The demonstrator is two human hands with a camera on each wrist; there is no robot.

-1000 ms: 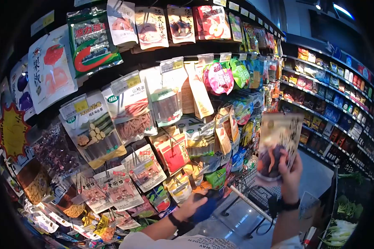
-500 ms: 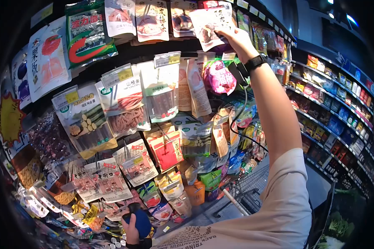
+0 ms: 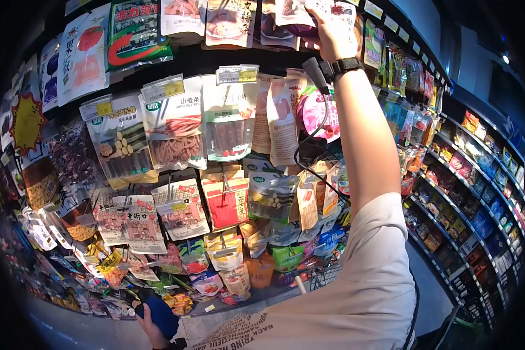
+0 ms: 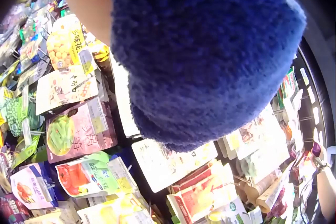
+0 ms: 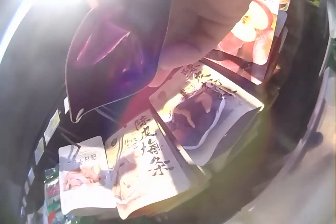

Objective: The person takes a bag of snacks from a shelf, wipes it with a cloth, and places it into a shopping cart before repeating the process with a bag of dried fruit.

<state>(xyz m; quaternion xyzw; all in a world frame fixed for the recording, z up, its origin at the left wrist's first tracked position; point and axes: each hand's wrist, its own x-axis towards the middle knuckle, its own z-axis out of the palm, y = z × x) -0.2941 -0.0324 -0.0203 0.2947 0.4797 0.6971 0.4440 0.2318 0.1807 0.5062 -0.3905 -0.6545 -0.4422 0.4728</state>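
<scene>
My right hand (image 3: 331,36) is raised to the top row of hanging snacks and grips a pale snack pouch (image 3: 291,13). In the right wrist view the pouch shows a shiny dark purple side (image 5: 113,56), with fingers (image 5: 184,45) curled at its edge. Just beside it hang a dried plum pouch (image 5: 199,113) and another pale pouch with black lettering (image 5: 144,169). Low at the left, my left hand (image 3: 151,331) holds a fuzzy dark blue cloth bundle (image 4: 205,61), which fills much of the left wrist view.
Rows of hanging snack packets cover the rack, among them hawthorn strips (image 3: 172,125) and a red pouch (image 3: 224,201). Price tags (image 3: 237,74) jut out in front. A black cable (image 3: 309,143) dangles from the right wrist. A shopping cart (image 3: 324,277) stands below; more stocked shelves (image 3: 472,192) are at right.
My right hand has lifted the pouch from low at the right up to the top row and still grips it. My left hand has moved down and left with the blue bundle.
</scene>
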